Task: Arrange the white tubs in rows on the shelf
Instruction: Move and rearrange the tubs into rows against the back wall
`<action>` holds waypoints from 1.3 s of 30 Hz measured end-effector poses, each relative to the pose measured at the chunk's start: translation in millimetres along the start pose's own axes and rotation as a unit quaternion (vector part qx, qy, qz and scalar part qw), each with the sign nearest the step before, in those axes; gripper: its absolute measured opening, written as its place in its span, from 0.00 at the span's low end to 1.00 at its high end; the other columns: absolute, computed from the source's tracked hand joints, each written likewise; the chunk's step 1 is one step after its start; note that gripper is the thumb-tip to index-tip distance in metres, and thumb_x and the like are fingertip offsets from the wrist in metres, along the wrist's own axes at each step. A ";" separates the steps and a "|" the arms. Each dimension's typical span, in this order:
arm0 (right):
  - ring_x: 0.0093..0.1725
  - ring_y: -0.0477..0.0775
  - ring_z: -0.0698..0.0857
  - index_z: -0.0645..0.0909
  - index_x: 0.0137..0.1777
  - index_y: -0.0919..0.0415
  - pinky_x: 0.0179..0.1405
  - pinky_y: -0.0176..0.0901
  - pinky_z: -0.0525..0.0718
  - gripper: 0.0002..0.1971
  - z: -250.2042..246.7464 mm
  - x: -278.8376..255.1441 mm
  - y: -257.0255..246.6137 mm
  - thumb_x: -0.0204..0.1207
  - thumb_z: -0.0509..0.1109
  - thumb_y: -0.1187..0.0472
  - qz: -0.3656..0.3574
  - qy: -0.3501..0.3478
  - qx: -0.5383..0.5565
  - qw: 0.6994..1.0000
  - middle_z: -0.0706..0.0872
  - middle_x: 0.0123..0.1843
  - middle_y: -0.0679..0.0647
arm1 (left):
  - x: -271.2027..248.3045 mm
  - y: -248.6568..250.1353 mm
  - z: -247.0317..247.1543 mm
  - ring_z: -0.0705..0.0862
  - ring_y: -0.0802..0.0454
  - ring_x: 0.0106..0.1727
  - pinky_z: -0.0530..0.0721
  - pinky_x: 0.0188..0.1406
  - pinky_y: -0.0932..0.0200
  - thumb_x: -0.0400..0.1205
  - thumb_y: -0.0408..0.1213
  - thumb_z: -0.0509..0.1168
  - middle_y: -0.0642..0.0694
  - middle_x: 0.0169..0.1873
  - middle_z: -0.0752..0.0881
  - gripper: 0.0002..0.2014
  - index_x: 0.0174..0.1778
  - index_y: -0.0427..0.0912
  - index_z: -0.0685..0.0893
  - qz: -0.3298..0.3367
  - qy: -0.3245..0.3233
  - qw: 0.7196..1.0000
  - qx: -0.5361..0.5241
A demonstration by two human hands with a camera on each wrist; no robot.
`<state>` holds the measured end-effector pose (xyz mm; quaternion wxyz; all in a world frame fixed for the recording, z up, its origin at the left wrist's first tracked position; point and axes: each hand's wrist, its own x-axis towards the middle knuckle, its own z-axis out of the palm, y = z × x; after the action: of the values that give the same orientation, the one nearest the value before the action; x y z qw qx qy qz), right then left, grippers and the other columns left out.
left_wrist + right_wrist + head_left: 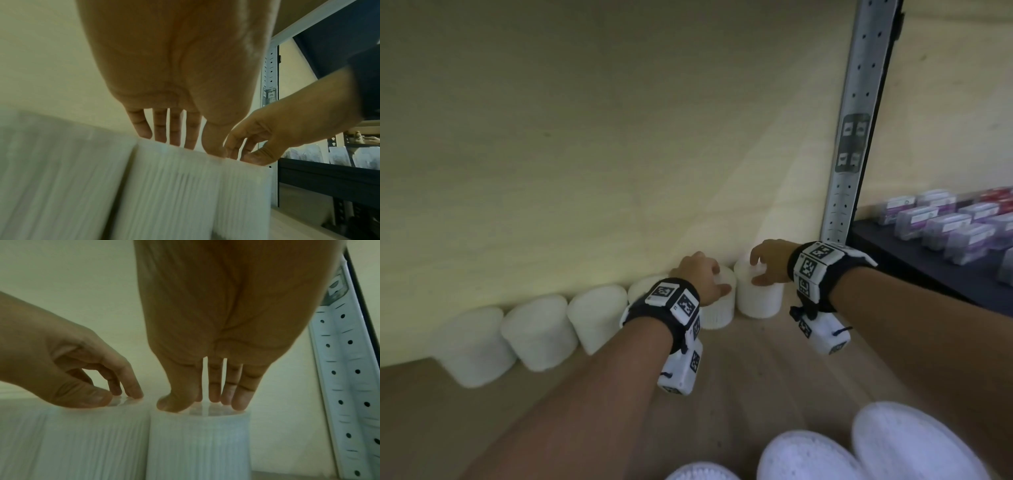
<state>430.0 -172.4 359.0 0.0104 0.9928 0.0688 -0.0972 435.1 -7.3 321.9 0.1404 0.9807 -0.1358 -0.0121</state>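
Observation:
A row of white ribbed tubs (539,332) stands against the shelf's back wall. My left hand (717,277) rests its fingertips and thumb on top of the second tub from the right (717,310); up close, the left hand (185,146) has straight fingers touching that tub's (174,186) top. My right hand (756,269) rests on the rightmost tub (758,299). In the right wrist view, the right hand (205,402) has its thumb and fingertips on the lid of that tub (199,443). The two tubs stand side by side, almost touching.
A perforated metal upright (856,137) rises just right of the last tub. Beyond it a dark shelf (887,250) carries several purple-labelled boxes (945,226). More white tubs (804,455) sit at the front edge near me. Bare wooden shelf board (739,370) lies between.

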 end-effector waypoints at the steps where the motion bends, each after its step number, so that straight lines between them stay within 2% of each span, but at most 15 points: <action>1: 0.74 0.57 0.73 0.70 0.76 0.59 0.73 0.47 0.71 0.27 -0.7 0.1 1.2 0.80 0.67 0.50 -0.003 -0.005 -0.001 1.000 0.72 0.76 0.57 | -0.4 0.1 0.7 0.76 0.41 0.68 0.76 0.68 0.43 0.78 0.53 0.68 0.41 0.67 0.76 0.26 0.68 0.43 0.79 0.000 0.001 1.000 0.000; 7: 0.77 0.57 0.70 0.69 0.78 0.56 0.76 0.47 0.72 0.28 -6.8 -2.9 4.4 0.78 0.66 0.67 -0.018 -0.048 0.013 0.999 0.68 0.79 0.56 | -1.1 -2.5 2.7 0.75 0.42 0.69 0.75 0.70 0.43 0.78 0.53 0.68 0.42 0.67 0.75 0.25 0.68 0.44 0.79 -0.002 0.005 1.000 -0.014; 9: 0.77 0.58 0.71 0.70 0.77 0.56 0.75 0.47 0.73 0.27 -7.2 -2.4 4.1 0.78 0.65 0.69 -0.018 -0.046 0.032 0.998 0.68 0.79 0.56 | -1.4 -2.9 3.1 0.75 0.42 0.69 0.74 0.70 0.42 0.78 0.52 0.68 0.42 0.66 0.75 0.25 0.67 0.44 0.80 -0.004 0.009 1.000 -0.018; 12: 0.76 0.59 0.70 0.70 0.77 0.57 0.75 0.48 0.70 0.25 -6.7 -4.1 2.4 0.80 0.65 0.57 0.007 -0.007 0.038 0.999 0.70 0.78 0.57 | -1.6 -2.4 3.8 0.74 0.42 0.69 0.75 0.69 0.43 0.78 0.52 0.68 0.42 0.66 0.75 0.24 0.67 0.44 0.79 -0.006 0.012 1.000 -0.021; 15: 0.76 0.61 0.70 0.67 0.78 0.59 0.74 0.51 0.69 0.32 0.3 -3.1 3.1 0.81 0.59 0.40 0.037 0.006 0.002 0.999 0.70 0.77 0.59 | -2.5 -1.4 5.1 0.73 0.42 0.69 0.74 0.70 0.43 0.78 0.52 0.68 0.42 0.66 0.75 0.24 0.68 0.44 0.79 -0.006 0.011 1.000 -0.024; 17: 0.74 0.62 0.72 0.68 0.77 0.60 0.72 0.53 0.72 0.35 5.5 -0.4 3.7 0.78 0.60 0.36 0.045 0.000 -0.002 0.999 0.70 0.75 0.60 | -2.8 -0.9 5.7 0.73 0.42 0.70 0.74 0.70 0.43 0.78 0.52 0.68 0.42 0.66 0.75 0.24 0.68 0.44 0.79 -0.007 0.012 1.000 -0.027; 20: 0.73 0.62 0.72 0.69 0.76 0.60 0.71 0.53 0.73 0.35 7.6 2.9 3.6 0.77 0.62 0.37 0.045 0.008 0.000 0.999 0.71 0.74 0.60 | -2.8 -0.9 5.5 0.74 0.42 0.69 0.74 0.70 0.43 0.78 0.52 0.67 0.42 0.65 0.75 0.24 0.68 0.44 0.79 -0.010 0.012 0.999 -0.028; 23: 0.75 0.61 0.71 0.67 0.78 0.57 0.72 0.52 0.72 0.33 5.3 0.8 3.6 0.78 0.65 0.41 0.037 -0.003 0.008 0.999 0.69 0.76 0.58 | -3.0 -0.8 5.3 0.74 0.41 0.69 0.74 0.70 0.42 0.79 0.51 0.68 0.42 0.65 0.75 0.24 0.68 0.44 0.79 -0.009 0.012 0.999 -0.033; 26: 0.76 0.59 0.71 0.67 0.79 0.55 0.74 0.49 0.71 0.29 -0.8 -2.8 5.4 0.79 0.68 0.53 0.012 -0.030 0.016 0.999 0.68 0.78 0.56 | -3.3 -0.5 5.2 0.73 0.42 0.69 0.74 0.71 0.43 0.79 0.51 0.68 0.42 0.66 0.74 0.24 0.68 0.44 0.79 -0.009 0.011 0.999 -0.034; 29: 0.75 0.59 0.73 0.73 0.76 0.53 0.69 0.48 0.76 0.26 -5.3 -3.1 7.5 0.78 0.67 0.69 -0.013 -0.040 0.056 0.998 0.68 0.79 0.57 | -3.2 -0.6 5.0 0.73 0.42 0.70 0.73 0.71 0.43 0.79 0.51 0.68 0.42 0.66 0.74 0.24 0.68 0.44 0.78 -0.011 0.008 0.999 -0.035; 31: 0.73 0.61 0.75 0.77 0.72 0.52 0.68 0.50 0.79 0.26 -5.3 -2.9 7.7 0.76 0.64 0.72 -0.020 -0.028 0.085 0.996 0.68 0.79 0.57 | -3.4 0.0 5.7 0.72 0.42 0.70 0.73 0.71 0.43 0.79 0.51 0.67 0.42 0.66 0.74 0.24 0.68 0.44 0.78 -0.012 0.008 0.999 -0.036; 32: 0.73 0.61 0.74 0.77 0.72 0.52 0.69 0.51 0.78 0.25 -4.4 -2.9 6.7 0.76 0.64 0.70 -0.017 -0.012 0.090 0.996 0.69 0.78 0.57 | -3.7 0.3 6.0 0.72 0.41 0.71 0.73 0.71 0.43 0.79 0.51 0.67 0.42 0.66 0.74 0.24 0.68 0.44 0.78 -0.012 0.009 0.999 -0.035; 34: 0.74 0.62 0.71 0.74 0.73 0.53 0.72 0.50 0.72 0.21 -1.2 -3.5 3.1 0.80 0.65 0.56 0.002 0.023 0.058 0.998 0.70 0.76 0.57 | -4.0 0.7 6.2 0.72 0.41 0.71 0.73 0.71 0.43 0.79 0.52 0.67 0.42 0.67 0.73 0.24 0.69 0.44 0.78 -0.011 0.008 0.999 -0.033; 36: 0.75 0.62 0.69 0.71 0.76 0.57 0.73 0.50 0.69 0.27 2.8 -4.1 0.1 0.81 0.62 0.44 0.023 0.025 0.020 0.999 0.69 0.75 0.60 | -3.6 0.3 6.2 0.71 0.41 0.71 0.73 0.71 0.43 0.79 0.52 0.67 0.42 0.67 0.73 0.25 0.69 0.44 0.77 -0.009 0.005 0.999 -0.034; 39: 0.74 0.63 0.71 0.68 0.76 0.60 0.71 0.50 0.70 0.32 7.8 -2.1 -0.8 0.79 0.61 0.39 0.034 0.011 0.023 0.999 0.69 0.75 0.61 | -2.6 -0.3 6.2 0.71 0.41 0.71 0.73 0.71 0.44 0.79 0.52 0.67 0.42 0.67 0.73 0.25 0.69 0.44 0.77 -0.009 0.004 0.999 -0.033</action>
<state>426.3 -172.2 351.7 -0.0099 0.9956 0.0329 -0.0875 432.3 -8.0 315.8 0.1731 0.9767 -0.1260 -0.0139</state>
